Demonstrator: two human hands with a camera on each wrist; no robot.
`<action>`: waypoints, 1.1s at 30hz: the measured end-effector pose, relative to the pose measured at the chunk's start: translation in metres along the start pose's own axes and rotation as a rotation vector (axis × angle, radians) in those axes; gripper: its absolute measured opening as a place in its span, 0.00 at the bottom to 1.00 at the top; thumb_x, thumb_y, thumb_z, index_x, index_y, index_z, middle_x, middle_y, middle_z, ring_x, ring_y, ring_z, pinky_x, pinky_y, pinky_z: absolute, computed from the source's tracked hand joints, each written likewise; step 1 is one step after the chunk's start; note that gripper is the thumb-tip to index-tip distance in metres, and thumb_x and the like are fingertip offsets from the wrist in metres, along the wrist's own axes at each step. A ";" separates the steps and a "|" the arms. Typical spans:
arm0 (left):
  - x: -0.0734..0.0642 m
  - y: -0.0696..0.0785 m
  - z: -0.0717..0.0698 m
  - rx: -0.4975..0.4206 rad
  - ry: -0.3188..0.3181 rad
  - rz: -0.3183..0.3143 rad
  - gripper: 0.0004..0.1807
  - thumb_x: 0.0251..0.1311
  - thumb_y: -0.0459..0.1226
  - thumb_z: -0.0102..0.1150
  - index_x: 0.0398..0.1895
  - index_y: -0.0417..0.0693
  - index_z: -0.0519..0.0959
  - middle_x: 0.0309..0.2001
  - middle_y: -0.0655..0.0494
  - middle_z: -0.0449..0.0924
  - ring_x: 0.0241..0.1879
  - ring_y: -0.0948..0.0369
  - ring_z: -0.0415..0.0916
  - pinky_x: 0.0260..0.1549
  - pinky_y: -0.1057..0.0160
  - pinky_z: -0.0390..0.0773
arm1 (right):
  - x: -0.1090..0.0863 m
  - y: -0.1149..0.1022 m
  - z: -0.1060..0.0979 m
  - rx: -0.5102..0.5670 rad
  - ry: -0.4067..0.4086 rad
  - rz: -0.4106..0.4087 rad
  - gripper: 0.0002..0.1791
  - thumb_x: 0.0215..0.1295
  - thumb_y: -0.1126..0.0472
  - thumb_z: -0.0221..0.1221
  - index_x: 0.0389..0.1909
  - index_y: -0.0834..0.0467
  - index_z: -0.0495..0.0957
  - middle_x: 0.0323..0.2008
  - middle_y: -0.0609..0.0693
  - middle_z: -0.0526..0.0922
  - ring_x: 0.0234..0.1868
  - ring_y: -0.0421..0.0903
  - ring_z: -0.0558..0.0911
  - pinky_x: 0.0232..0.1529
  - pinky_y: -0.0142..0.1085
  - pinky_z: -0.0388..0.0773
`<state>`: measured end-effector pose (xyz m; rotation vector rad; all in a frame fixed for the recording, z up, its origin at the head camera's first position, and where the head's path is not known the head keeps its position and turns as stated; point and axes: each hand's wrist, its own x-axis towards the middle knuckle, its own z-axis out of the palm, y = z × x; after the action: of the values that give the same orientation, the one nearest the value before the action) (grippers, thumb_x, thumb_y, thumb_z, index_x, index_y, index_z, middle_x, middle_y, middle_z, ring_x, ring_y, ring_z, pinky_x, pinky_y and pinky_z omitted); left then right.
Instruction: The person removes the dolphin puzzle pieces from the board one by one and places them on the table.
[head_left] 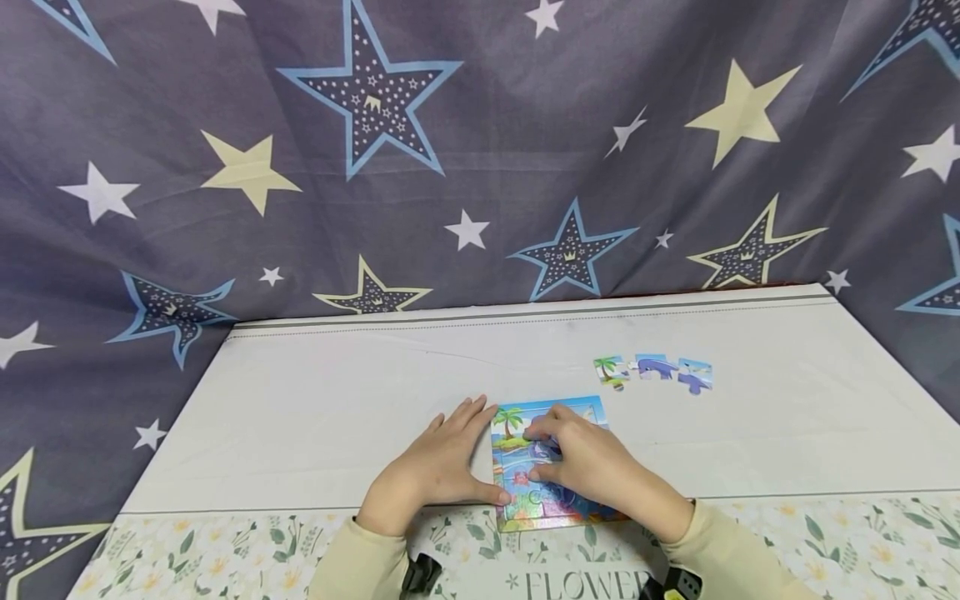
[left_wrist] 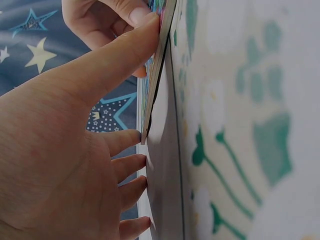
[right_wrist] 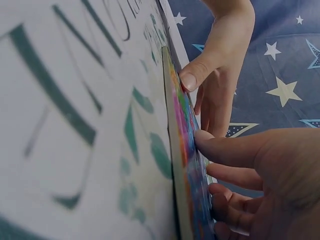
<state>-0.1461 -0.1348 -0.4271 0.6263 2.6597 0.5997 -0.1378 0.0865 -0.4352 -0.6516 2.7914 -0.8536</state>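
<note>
A colourful jigsaw puzzle board with a palm tree and sea picture lies near the front of the white table. My left hand is at its left side, fingers spread and fairly straight on the tabletop. The left thumb rests on the board's lower left edge. My right hand is over the board's middle, thumb and bent index finger on either side of a purple puzzle piece. In the right wrist view the right thumb touches the board's face. The right hand hides much of the board.
Behind the board to the right lie three loose pieces: a palm tree piece, a purple dolphin piece and a blue-purple piece. A floral cloth covers the table's front. A star-patterned curtain hangs behind.
</note>
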 end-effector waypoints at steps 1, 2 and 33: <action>0.000 0.000 0.000 0.002 -0.001 -0.001 0.63 0.42 0.62 0.74 0.78 0.45 0.54 0.78 0.47 0.47 0.77 0.50 0.42 0.72 0.41 0.46 | 0.000 0.000 0.000 -0.001 0.000 -0.004 0.22 0.53 0.56 0.74 0.49 0.55 0.84 0.41 0.44 0.76 0.37 0.40 0.76 0.34 0.40 0.78; 0.000 0.001 0.000 0.004 -0.001 -0.002 0.63 0.42 0.62 0.74 0.78 0.45 0.55 0.78 0.48 0.47 0.77 0.50 0.42 0.72 0.41 0.46 | 0.000 0.000 0.000 -0.001 0.000 -0.007 0.22 0.53 0.56 0.74 0.49 0.55 0.84 0.42 0.44 0.76 0.37 0.41 0.76 0.33 0.40 0.78; 0.000 0.003 0.001 0.030 -0.008 -0.020 0.62 0.43 0.61 0.72 0.78 0.46 0.54 0.78 0.48 0.47 0.77 0.50 0.42 0.72 0.40 0.46 | 0.000 0.001 -0.004 0.180 0.057 -0.015 0.07 0.61 0.64 0.68 0.37 0.53 0.80 0.25 0.37 0.77 0.22 0.36 0.72 0.24 0.32 0.69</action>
<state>-0.1450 -0.1320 -0.4268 0.6089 2.6689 0.5519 -0.1391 0.0891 -0.4319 -0.6280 2.7185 -1.1275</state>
